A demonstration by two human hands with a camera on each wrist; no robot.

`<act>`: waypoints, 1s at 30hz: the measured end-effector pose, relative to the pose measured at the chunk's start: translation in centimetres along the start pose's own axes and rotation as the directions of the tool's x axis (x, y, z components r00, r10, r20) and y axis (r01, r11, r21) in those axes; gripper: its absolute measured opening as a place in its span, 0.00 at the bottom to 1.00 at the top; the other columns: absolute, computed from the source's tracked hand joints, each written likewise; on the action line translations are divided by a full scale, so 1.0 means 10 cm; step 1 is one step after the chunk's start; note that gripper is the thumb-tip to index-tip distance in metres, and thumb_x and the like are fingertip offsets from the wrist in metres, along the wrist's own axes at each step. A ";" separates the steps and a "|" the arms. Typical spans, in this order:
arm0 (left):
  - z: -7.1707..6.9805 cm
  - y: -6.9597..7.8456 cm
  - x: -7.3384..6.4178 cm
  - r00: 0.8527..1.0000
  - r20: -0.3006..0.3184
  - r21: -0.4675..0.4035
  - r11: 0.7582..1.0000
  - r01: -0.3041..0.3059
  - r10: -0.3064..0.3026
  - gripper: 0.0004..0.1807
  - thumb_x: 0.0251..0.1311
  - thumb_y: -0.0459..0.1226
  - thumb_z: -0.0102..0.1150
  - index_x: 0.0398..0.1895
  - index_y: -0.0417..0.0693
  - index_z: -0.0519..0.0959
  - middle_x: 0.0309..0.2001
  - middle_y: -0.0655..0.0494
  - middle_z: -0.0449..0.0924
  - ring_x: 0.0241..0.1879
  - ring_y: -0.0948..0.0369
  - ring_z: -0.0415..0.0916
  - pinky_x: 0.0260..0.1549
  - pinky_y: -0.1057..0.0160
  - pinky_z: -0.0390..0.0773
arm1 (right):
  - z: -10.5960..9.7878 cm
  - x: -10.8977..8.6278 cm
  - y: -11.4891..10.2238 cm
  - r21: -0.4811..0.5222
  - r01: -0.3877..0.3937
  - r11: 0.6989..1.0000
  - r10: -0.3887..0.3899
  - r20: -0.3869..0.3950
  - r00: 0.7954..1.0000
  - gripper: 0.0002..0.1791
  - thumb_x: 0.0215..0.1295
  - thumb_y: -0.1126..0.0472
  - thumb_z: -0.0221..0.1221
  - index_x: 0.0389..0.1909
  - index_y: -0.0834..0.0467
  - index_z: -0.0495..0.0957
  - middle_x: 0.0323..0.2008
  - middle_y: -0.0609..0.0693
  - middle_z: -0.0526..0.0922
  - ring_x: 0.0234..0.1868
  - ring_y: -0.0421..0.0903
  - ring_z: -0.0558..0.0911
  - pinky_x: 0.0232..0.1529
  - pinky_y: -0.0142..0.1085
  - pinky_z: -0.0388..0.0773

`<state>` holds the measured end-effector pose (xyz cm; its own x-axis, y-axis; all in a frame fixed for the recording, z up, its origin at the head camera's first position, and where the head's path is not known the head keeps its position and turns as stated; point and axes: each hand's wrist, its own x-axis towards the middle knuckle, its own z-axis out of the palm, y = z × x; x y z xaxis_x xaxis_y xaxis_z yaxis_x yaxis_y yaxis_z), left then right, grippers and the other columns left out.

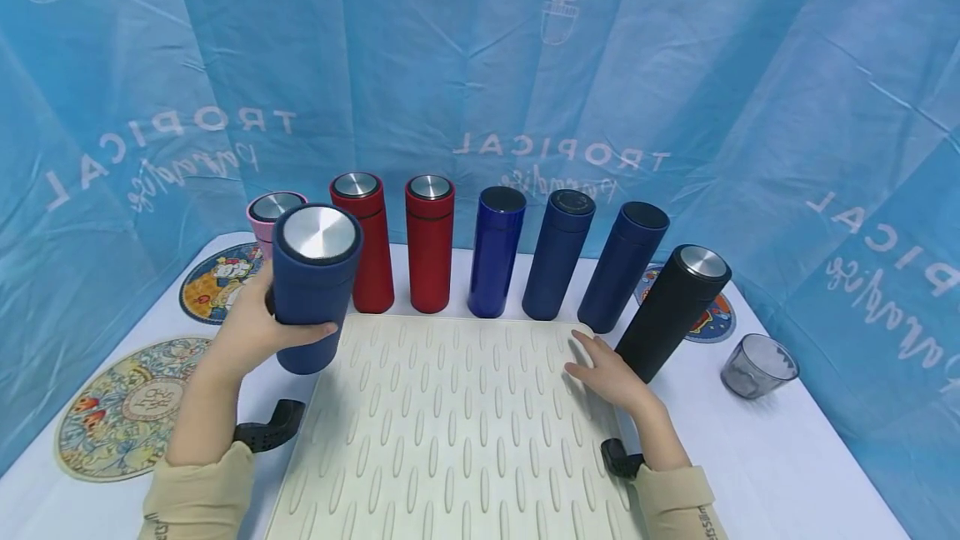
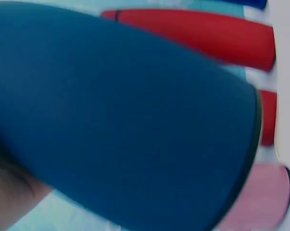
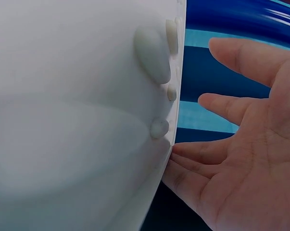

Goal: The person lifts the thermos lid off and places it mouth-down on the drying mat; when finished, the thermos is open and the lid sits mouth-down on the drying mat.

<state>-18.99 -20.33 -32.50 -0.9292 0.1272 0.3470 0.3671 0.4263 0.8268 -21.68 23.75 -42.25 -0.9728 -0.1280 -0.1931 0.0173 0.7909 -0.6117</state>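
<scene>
My left hand (image 1: 243, 327) grips a wide blue thermos flask (image 1: 315, 298) with a silver lid top, the thumb lying across its front. It is held near the left far corner of the cream ridged mat (image 1: 465, 432). In the left wrist view the flask's body (image 2: 135, 110) fills most of the frame, with its dark-rimmed base to the right. My right hand (image 1: 611, 373) is at the mat's right far corner, beside a black thermos flask (image 1: 667, 315). Its fingers are spread, and in the right wrist view the fingertips (image 3: 176, 150) are right at the mat's edge.
Behind the mat stand a pink flask (image 1: 261, 227), red flasks (image 1: 430, 248) and several blue flasks (image 1: 497, 252). A grey glass (image 1: 757, 367) is at the right. Round patterned coasters (image 1: 90, 432) lie on the white table (image 1: 795, 473). A blue curtain (image 1: 450, 48) hangs behind.
</scene>
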 end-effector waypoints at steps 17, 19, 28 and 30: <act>0.47 0.28 0.14 0.992 0.040 0.171 0.977 -0.127 0.122 0.42 0.34 0.39 0.76 0.59 0.54 0.68 0.52 0.51 0.69 0.52 0.51 0.65 0.47 0.41 0.68 | 0.00 0.00 -0.01 -0.009 -0.009 1.000 0.009 0.009 1.000 0.36 0.66 0.50 0.52 0.70 0.58 0.52 0.69 0.67 0.47 0.70 0.63 0.44 0.63 0.62 0.48; 0.51 0.28 0.14 0.992 0.051 0.215 0.968 -0.128 0.120 0.42 0.34 0.40 0.76 0.59 0.55 0.68 0.51 0.52 0.69 0.52 0.51 0.66 0.46 0.41 0.70 | 0.00 0.00 -0.02 -0.005 -0.001 1.000 0.001 0.010 1.000 0.35 0.66 0.51 0.51 0.70 0.58 0.52 0.69 0.67 0.47 0.70 0.63 0.44 0.64 0.61 0.48; 0.72 0.28 0.17 0.977 0.119 0.465 0.859 -0.214 0.179 0.44 0.32 0.51 0.74 0.60 0.58 0.69 0.53 0.50 0.74 0.51 0.50 0.69 0.48 0.41 0.69 | -0.12 -0.03 -0.11 -0.011 0.073 0.997 -0.073 -0.001 0.997 0.35 0.67 0.51 0.50 0.71 0.59 0.50 0.70 0.64 0.49 0.70 0.63 0.46 0.64 0.60 0.49; 0.77 0.27 0.17 0.970 0.136 0.528 0.813 -0.245 0.203 0.45 0.31 0.53 0.74 0.60 0.58 0.69 0.52 0.49 0.75 0.51 0.50 0.69 0.48 0.41 0.69 | -0.15 -0.04 -0.17 -0.006 0.098 0.995 -0.098 -0.008 0.995 0.35 0.68 0.51 0.50 0.71 0.58 0.50 0.70 0.63 0.49 0.70 0.62 0.46 0.64 0.60 0.49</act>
<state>-19.93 -12.08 -33.02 -0.8320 0.3319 0.4445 0.5034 0.7884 0.3536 -21.67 23.32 -39.98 -0.9717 -0.2003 -0.1254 -0.0798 0.7778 -0.6234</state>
